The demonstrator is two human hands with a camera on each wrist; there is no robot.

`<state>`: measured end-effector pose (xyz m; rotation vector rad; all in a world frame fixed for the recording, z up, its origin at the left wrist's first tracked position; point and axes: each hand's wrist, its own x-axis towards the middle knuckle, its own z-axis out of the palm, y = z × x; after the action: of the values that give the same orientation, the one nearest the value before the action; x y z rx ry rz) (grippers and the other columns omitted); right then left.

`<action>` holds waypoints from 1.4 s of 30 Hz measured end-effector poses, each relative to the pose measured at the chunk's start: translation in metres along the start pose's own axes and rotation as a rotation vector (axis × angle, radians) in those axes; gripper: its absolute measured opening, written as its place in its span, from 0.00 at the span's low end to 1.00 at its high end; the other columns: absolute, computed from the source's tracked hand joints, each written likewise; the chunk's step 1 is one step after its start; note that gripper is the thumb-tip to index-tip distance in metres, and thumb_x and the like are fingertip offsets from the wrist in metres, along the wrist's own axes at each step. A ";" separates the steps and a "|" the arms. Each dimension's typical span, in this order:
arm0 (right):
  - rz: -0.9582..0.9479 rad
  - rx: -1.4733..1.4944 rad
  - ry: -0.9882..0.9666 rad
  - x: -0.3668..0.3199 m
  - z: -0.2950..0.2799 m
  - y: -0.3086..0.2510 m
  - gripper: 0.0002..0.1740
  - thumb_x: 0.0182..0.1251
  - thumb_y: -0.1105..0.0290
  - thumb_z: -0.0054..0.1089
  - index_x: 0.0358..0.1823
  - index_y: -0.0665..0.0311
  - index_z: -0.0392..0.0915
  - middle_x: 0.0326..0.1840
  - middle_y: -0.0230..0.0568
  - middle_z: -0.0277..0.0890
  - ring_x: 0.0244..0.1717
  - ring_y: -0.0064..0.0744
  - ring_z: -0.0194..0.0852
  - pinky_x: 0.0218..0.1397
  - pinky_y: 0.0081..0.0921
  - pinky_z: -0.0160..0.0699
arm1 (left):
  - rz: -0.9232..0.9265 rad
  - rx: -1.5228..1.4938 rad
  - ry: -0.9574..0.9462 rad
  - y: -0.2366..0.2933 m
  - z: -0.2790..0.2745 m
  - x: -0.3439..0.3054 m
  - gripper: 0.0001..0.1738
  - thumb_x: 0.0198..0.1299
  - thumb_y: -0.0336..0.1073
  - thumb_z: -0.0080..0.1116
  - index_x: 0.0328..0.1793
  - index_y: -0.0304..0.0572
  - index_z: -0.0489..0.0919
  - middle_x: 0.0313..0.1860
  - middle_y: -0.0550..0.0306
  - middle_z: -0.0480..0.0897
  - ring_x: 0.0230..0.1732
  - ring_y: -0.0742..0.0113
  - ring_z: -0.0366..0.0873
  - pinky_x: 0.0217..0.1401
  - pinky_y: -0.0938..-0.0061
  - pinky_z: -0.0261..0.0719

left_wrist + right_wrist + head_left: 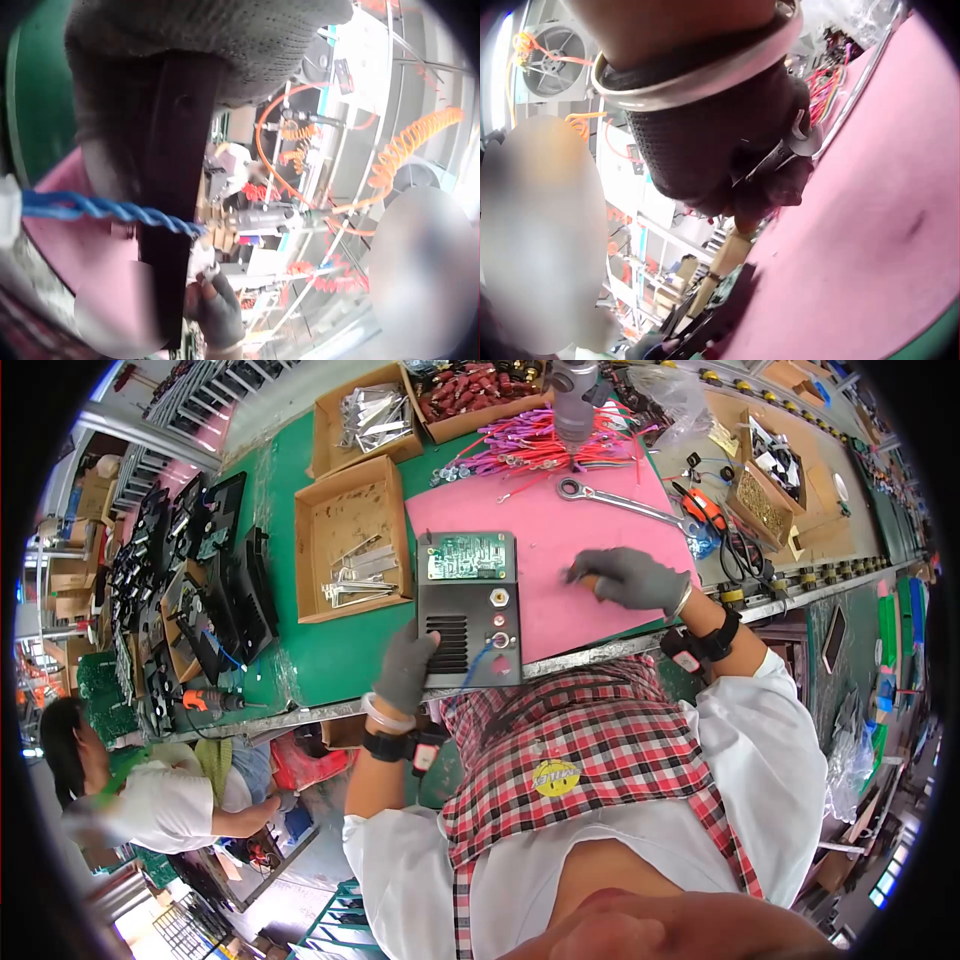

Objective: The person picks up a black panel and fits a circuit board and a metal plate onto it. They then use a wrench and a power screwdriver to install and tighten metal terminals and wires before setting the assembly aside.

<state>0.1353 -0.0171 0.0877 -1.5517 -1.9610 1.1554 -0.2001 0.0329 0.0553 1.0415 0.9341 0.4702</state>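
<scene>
My gloved left hand [403, 670] grips the left edge of a black slotted panel [450, 672], thumb over its front. A green circuit board [467, 557] sits at the panel's far end. Twisted blue wires [112, 212] run from a round fitting on the panel. To the right, my gloved right hand [640, 580] hovers over the pink mat [560, 605] with bent fingers. In the right wrist view its fingers [746, 217] overlap a dark, shiny-edged shape; I cannot tell whether they hold it. A combination wrench [625, 503] lies beyond that hand.
Cardboard boxes hold metal strips [362, 570] and red parts [475, 395]. Pink and red leads [540, 445] are heaped behind the mat, under a hanging power driver [574, 410]. Scissors [740, 550] lie at right. Black housings [215, 580] crowd the left, where another person [170, 800] works.
</scene>
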 end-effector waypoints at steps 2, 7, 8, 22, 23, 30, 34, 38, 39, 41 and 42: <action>-0.020 -0.200 -0.119 0.001 0.006 -0.012 0.10 0.62 0.63 0.49 0.42 0.56 0.73 0.28 0.41 0.75 0.31 0.44 0.75 0.33 0.40 0.70 | 0.074 -0.060 0.062 0.007 0.026 -0.002 0.20 0.57 0.31 0.46 0.55 0.28 0.69 0.45 0.51 0.78 0.42 0.68 0.77 0.47 0.75 0.75; 0.027 -0.518 -0.202 0.022 0.002 -0.020 0.13 0.61 0.57 0.50 0.42 0.52 0.76 0.26 0.40 0.75 0.31 0.44 0.75 0.32 0.42 0.71 | 0.293 0.183 0.128 -0.007 0.054 0.013 0.16 0.58 0.27 0.43 0.52 0.29 0.71 0.41 0.52 0.79 0.40 0.68 0.77 0.45 0.75 0.75; 0.023 -0.558 -0.213 0.026 0.003 -0.020 0.13 0.60 0.57 0.51 0.41 0.52 0.76 0.24 0.40 0.74 0.30 0.44 0.74 0.30 0.42 0.70 | 0.261 0.115 0.127 -0.012 0.056 0.016 0.16 0.58 0.27 0.43 0.52 0.29 0.71 0.40 0.52 0.79 0.40 0.68 0.77 0.44 0.75 0.75; 0.044 -0.876 -0.411 0.051 0.003 -0.045 0.15 0.58 0.51 0.52 0.34 0.52 0.78 0.24 0.39 0.76 0.28 0.44 0.78 0.27 0.42 0.74 | 0.394 0.167 0.148 -0.050 0.052 0.032 0.13 0.59 0.25 0.44 0.49 0.27 0.72 0.39 0.48 0.77 0.36 0.63 0.77 0.38 0.72 0.76; 0.060 -0.880 -0.423 0.051 0.002 -0.050 0.16 0.58 0.51 0.53 0.34 0.54 0.79 0.26 0.39 0.77 0.30 0.43 0.78 0.29 0.42 0.75 | 0.400 0.167 0.156 -0.051 0.052 0.032 0.12 0.59 0.24 0.44 0.48 0.27 0.72 0.39 0.47 0.77 0.35 0.62 0.77 0.38 0.71 0.76; 0.065 -0.903 -0.465 0.052 -0.002 -0.061 0.16 0.58 0.52 0.53 0.34 0.55 0.80 0.29 0.39 0.78 0.33 0.43 0.79 0.32 0.41 0.76 | 0.619 0.573 0.213 -0.048 0.051 0.030 0.06 0.57 0.22 0.48 0.39 0.28 0.75 0.38 0.44 0.75 0.35 0.53 0.77 0.35 0.68 0.76; -0.041 -0.922 -0.427 0.053 0.002 -0.054 0.14 0.56 0.55 0.55 0.31 0.57 0.81 0.26 0.40 0.78 0.30 0.43 0.79 0.27 0.40 0.75 | 0.714 0.783 0.220 -0.047 0.048 0.030 0.04 0.55 0.21 0.50 0.35 0.29 0.76 0.38 0.43 0.75 0.35 0.51 0.76 0.34 0.66 0.76; -0.147 -1.027 -0.434 0.059 0.004 -0.057 0.12 0.53 0.58 0.57 0.27 0.59 0.82 0.23 0.41 0.77 0.27 0.41 0.79 0.24 0.38 0.75 | 0.676 0.667 0.216 -0.039 0.053 0.028 0.04 0.55 0.21 0.50 0.36 0.29 0.76 0.38 0.45 0.75 0.35 0.52 0.76 0.34 0.66 0.75; -0.179 -1.046 -0.441 0.061 0.004 -0.061 0.12 0.52 0.59 0.58 0.26 0.59 0.82 0.22 0.40 0.77 0.27 0.40 0.79 0.23 0.38 0.74 | 0.680 0.694 0.209 -0.042 0.050 0.029 0.05 0.56 0.22 0.49 0.37 0.29 0.76 0.37 0.46 0.76 0.35 0.54 0.76 0.34 0.67 0.75; -0.219 -1.128 -0.493 0.066 0.003 -0.070 0.11 0.52 0.59 0.58 0.26 0.59 0.82 0.22 0.39 0.77 0.25 0.39 0.79 0.23 0.37 0.74 | 0.543 0.502 0.200 -0.043 0.051 0.029 0.07 0.56 0.23 0.49 0.40 0.29 0.75 0.36 0.48 0.77 0.35 0.59 0.76 0.35 0.70 0.75; -0.240 -1.169 -0.519 0.068 0.003 -0.073 0.11 0.52 0.59 0.58 0.26 0.58 0.82 0.22 0.39 0.77 0.25 0.38 0.79 0.22 0.36 0.74 | 0.403 0.285 0.197 -0.040 0.055 0.027 0.08 0.56 0.24 0.48 0.42 0.29 0.74 0.36 0.49 0.77 0.35 0.62 0.76 0.35 0.71 0.74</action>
<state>0.0668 0.0411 0.1311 -1.4065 -3.4033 0.2273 -0.1429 0.0057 0.0188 1.4742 0.9853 0.8007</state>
